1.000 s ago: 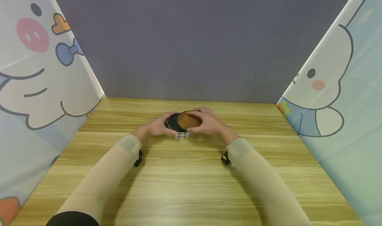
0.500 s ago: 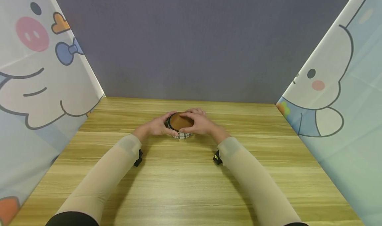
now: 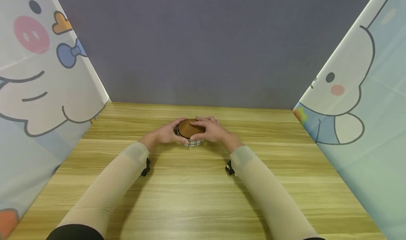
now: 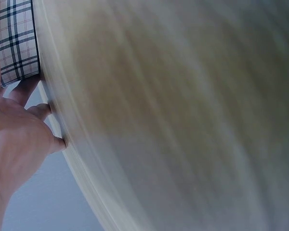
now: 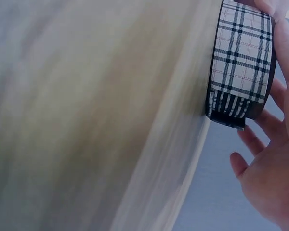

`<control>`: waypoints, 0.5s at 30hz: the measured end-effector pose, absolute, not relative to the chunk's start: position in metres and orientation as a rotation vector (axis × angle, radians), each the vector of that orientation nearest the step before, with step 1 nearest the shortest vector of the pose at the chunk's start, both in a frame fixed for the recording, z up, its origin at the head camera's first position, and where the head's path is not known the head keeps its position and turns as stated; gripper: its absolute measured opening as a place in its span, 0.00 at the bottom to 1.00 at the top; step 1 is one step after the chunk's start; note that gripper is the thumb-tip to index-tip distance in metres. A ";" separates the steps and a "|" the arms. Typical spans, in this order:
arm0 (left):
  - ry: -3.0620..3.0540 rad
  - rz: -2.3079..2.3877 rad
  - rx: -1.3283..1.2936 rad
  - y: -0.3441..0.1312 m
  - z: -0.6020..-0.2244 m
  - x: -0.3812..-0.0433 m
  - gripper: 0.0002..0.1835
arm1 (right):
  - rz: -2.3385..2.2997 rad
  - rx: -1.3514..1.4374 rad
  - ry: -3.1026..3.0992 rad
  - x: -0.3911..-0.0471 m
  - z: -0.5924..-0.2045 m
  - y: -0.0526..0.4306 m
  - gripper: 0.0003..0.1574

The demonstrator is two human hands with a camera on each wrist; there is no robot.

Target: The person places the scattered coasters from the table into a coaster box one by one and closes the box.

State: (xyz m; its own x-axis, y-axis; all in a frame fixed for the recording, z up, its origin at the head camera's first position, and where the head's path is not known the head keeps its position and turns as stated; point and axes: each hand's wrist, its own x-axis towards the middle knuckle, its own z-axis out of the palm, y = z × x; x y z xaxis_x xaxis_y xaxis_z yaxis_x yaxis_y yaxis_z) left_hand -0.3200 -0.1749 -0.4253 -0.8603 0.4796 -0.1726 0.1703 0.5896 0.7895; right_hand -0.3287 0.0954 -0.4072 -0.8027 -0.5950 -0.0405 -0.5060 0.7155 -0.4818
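Note:
A round box (image 3: 192, 143) with black-and-white plaid sides sits on the table. Over its opening lies a brown round piece (image 3: 187, 128), perhaps its lid; whether it is fully seated I cannot tell. My left hand (image 3: 166, 133) grips the box from the left, thumb at the front. From the right, my right hand (image 3: 213, 131) holds the brown piece, thumb in front and fingers behind. In the right wrist view the plaid wall (image 5: 243, 50) ends in a dark striped section. Only a corner of the plaid box (image 4: 17, 41) shows in the left wrist view.
The wood-grain table (image 3: 187, 197) runs back to a grey wall panel (image 3: 203, 49). Cartoon-printed sheets stand at its sides, one on the left (image 3: 47, 106) and one on the right (image 3: 374, 155). Each wrist carries a small black device.
My right hand has moved left with the brown piece, which went from half over the box to covering its opening. The left hand has kept its place on the box.

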 end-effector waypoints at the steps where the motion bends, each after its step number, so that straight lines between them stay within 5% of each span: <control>1: 2.453 1.163 0.529 -0.175 -0.425 -0.320 0.66 | -0.693 -0.870 2.720 -0.328 -0.407 0.095 0.52; 15: 2.452 1.150 0.558 -0.178 -0.427 -0.322 0.66 | -0.698 -0.860 2.717 -0.322 -0.402 0.090 0.53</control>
State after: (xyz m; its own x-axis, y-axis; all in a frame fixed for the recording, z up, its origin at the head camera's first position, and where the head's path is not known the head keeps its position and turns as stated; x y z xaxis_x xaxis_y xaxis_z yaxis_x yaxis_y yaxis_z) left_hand -0.3222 -0.1778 -0.4273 -0.8513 0.4983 -0.1642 0.1925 0.5878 0.7858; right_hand -0.3224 0.0901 -0.4023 -0.8085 -0.5861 -0.0527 -0.4882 0.7179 -0.4962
